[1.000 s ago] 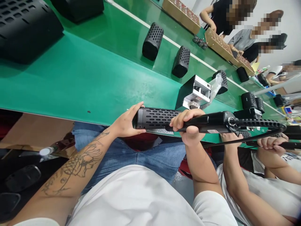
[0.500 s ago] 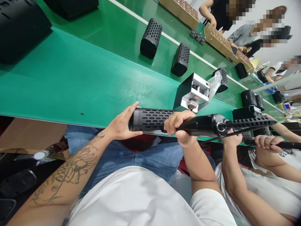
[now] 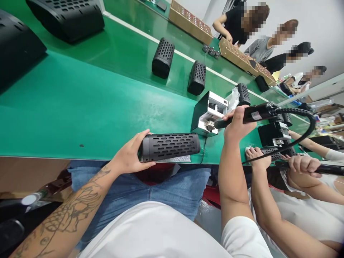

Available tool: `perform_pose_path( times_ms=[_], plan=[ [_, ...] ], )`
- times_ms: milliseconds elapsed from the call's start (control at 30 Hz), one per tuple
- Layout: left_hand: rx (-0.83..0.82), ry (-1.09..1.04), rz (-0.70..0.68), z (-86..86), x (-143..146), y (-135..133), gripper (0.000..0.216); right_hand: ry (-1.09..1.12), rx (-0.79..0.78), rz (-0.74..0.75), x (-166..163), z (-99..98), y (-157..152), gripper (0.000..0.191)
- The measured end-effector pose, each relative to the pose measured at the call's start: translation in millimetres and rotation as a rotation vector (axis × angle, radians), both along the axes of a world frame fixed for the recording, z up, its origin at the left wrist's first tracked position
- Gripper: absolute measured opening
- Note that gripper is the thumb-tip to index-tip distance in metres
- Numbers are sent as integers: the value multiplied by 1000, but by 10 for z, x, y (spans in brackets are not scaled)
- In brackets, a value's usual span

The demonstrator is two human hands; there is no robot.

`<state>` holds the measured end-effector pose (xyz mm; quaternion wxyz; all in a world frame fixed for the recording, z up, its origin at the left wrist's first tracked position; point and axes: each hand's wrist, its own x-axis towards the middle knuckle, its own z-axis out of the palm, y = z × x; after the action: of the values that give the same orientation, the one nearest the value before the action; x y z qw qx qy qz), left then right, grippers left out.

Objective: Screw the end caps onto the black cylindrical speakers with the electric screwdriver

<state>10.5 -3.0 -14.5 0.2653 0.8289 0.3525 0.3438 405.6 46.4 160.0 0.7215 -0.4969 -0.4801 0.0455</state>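
Note:
My left hand grips one end of a black slotted housing, thumb below and fingers above. The housing lies on its side along the near edge of the green bench. In my right hand is a black electric screwdriver, its cable looping off to the right. The driver's tip points left, at the metal outlet on the front of a black and silver screw feeder. Whether the tip touches the outlet or carries a screw is too small to tell.
Beyond lies a dark green belt with several perforated black housings. Two large black housings are at upper left. A co-worker's hand holds another driver at right, near a second feeder. People work beside cardboard trays across the line.
My right hand has carried the screwdriver up and away from the housing's right end to the screw feeder. My left hand still holds the housing. The view has shifted slightly.

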Motion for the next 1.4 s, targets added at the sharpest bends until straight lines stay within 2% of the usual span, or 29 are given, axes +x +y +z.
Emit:
perform_pose_path(
  times_ms=[100,233,333,433,500,633,700,867,933,1000,1067,1167,1267,1400],
  plan=[
    [-11,19,0,13,-5,1,131,14,-56,1,143,-177,63,48],
    [-24,22,2,14,-2,5,133,75,-140,95,88,-265,-124,57],
    [-4,3,-10,12,11,14,133,102,-122,155,29,-215,-244,55],
    [0,-13,-21,18,24,20,131,108,4,117,28,-140,-226,45],
    [-15,-17,-12,24,30,20,131,109,34,79,44,-103,-166,50],
    [-42,-26,3,31,37,13,127,170,-62,66,49,-80,-96,72],
    [-45,-26,-2,27,40,13,127,195,-88,68,41,-82,-116,77],
    [-45,-25,-14,28,47,22,125,188,-69,110,-38,-9,-288,64],
    [-62,-24,-14,43,52,22,126,193,-20,132,-170,70,-419,55],
    [-72,-32,-22,64,58,17,127,197,51,214,-398,164,-590,50],
    [-70,-47,-31,81,66,11,127,187,78,392,-704,252,-776,49],
    [-63,-66,-40,84,80,6,129,146,3,677,-1201,317,-993,50],
    [-61,-90,-45,66,94,5,132,115,-49,837,-1593,279,-1051,50],
    [-65,-111,-44,53,112,-1,133,107,-97,878,-1842,152,-957,52]
  ],
)
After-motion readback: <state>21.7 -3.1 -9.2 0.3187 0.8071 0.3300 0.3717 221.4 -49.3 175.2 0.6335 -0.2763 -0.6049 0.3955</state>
